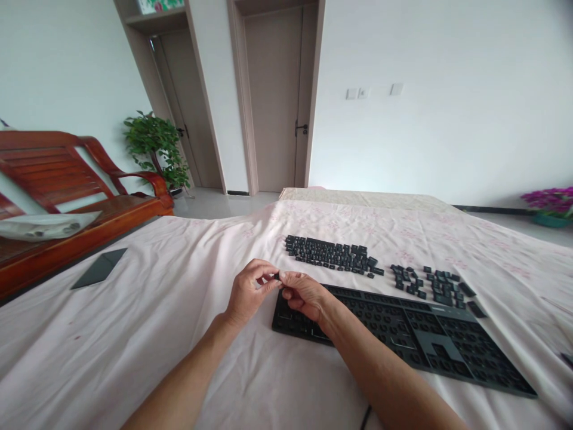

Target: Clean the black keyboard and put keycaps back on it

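Just above the left end of a black keyboard (389, 322), both my hands meet around one small black keycap (276, 276). The fingertips of my left hand (251, 288) pinch it from the left, and my right hand (305, 292) grips it from the right with curled fingers. The keyboard lies on the cloth with most of its key sockets bare. My right forearm hides part of its middle. Behind it, a block of loose black keycaps (329, 254) lies in rough rows, and a second scattered group of keycaps (441, 285) is to the right.
A pink-white cloth (179, 358) with folds covers the surface. At the left lies a dark flat rectangle (99, 269). A cable (366, 417) runs near the front edge. Beyond stand a wooden bench (67, 173), a leafy plant (156, 149) and purple flowers (548, 202).
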Tool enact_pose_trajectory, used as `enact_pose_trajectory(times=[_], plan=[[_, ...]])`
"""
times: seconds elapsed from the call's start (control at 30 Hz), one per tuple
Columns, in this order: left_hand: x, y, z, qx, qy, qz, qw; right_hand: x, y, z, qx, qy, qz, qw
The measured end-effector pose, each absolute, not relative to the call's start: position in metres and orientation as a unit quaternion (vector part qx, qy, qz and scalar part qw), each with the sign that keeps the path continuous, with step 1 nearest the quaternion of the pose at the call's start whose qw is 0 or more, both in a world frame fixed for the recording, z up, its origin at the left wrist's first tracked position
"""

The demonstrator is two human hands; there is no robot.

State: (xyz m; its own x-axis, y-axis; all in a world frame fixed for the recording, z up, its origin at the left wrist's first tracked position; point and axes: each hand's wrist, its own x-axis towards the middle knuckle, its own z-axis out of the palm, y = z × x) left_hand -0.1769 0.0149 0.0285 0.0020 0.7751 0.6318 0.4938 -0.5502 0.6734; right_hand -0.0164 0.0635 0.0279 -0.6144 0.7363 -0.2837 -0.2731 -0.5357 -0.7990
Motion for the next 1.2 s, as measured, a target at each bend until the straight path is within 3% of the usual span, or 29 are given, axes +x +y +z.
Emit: enact_pose_trajectory(times=[0.7, 1.2], plan=[[-0.169, 0.004, 0.037, 0.693, 0.450, 0.561, 0.046, -0.028, 0.046, 0.025, -0.173, -0.266, 0.906, 0.281], [-0.180, 0.001, 0.043, 0.770, 0.458, 0.439, -0.064, -0.030, 0.045, 0.020, -0.213, -0.240, 0.904, 0.283]])
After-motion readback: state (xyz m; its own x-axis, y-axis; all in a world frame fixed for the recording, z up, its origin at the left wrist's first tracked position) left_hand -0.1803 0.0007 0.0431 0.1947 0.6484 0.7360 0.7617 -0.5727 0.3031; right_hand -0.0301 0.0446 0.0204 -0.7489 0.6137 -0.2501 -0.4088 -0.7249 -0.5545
